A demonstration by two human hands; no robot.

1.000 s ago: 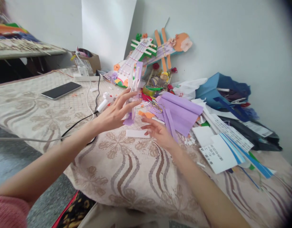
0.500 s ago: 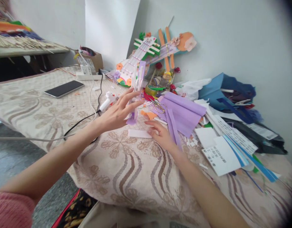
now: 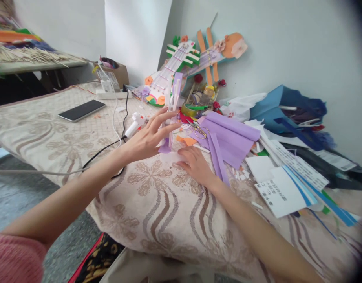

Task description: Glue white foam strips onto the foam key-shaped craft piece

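Observation:
My left hand (image 3: pixel 147 138) holds a tall purple and white paper piece (image 3: pixel 172 103) upright on the patterned cloth, pinched between thumb and fingers. My right hand (image 3: pixel 196 164) lies low on the cloth just right of it. Its fingers are bent down onto a white paper strip (image 3: pixel 171 157) that lies flat below the upright piece. Purple paper sheets (image 3: pixel 228 137) and a long purple strip (image 3: pixel 218 159) lie right beside my right hand.
A white glue gun (image 3: pixel 135 122) with a black cable (image 3: pixel 108 147), a phone (image 3: pixel 81 110) and a power strip (image 3: pixel 110 94) lie to the left. Scissors (image 3: pixel 199 131), a tape roll (image 3: pixel 190 110), paper crafts (image 3: pixel 181 59), printed sheets (image 3: pixel 282 184) and a blue bag (image 3: pixel 287 106) crowd the right and back.
My right hand has moved down and left onto the white strip and its fingers have curled over it. My left hand keeps the upright piece in place.

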